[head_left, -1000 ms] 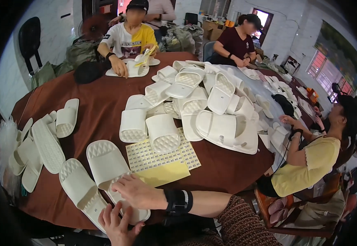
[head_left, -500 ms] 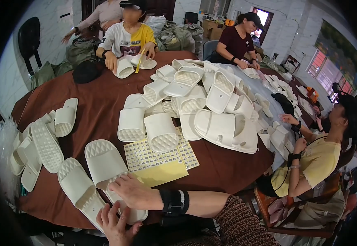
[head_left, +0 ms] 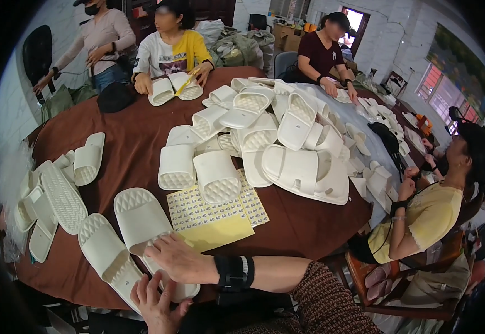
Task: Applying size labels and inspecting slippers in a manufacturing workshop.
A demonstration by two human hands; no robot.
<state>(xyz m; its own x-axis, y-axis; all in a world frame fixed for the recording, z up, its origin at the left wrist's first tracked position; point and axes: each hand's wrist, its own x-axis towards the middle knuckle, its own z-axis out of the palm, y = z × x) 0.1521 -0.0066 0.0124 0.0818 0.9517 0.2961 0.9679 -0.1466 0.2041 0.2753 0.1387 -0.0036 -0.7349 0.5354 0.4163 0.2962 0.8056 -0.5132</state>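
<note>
At the near edge of the table, on its brown cloth (head_left: 120, 150), I have both hands on one white slipper (head_left: 141, 227), toe pointing away from me, with its mate (head_left: 106, 250) lying close beside it on the left. My right hand (head_left: 180, 260) is bunched, fingertips down on the footbed just behind the strap; whether they pinch anything small I cannot tell. My left hand (head_left: 161, 306) spreads its fingers at the heel end, some of them by the mate's edge.

The step in hand looks to be pressing or placing something on the footbed. The mate carries a small dark mark there, while my hands hide that spot on this one. Next, I judge, calls for a light, straight lift of the right fingertips, the left hand steadying the heel.

The slippers look like moulded foam: matt, with smooth broad straps and quilted, bumpy footbeds. One slipper at left (head_left: 64, 200) lies sole up, showing a woven-like tread. Beyond my hands, a flat, thin sheet of printed labels (head_left: 220, 234) has a plain yellow strip, near a jumbled heap of slippers (head_left: 297, 128).
</note>
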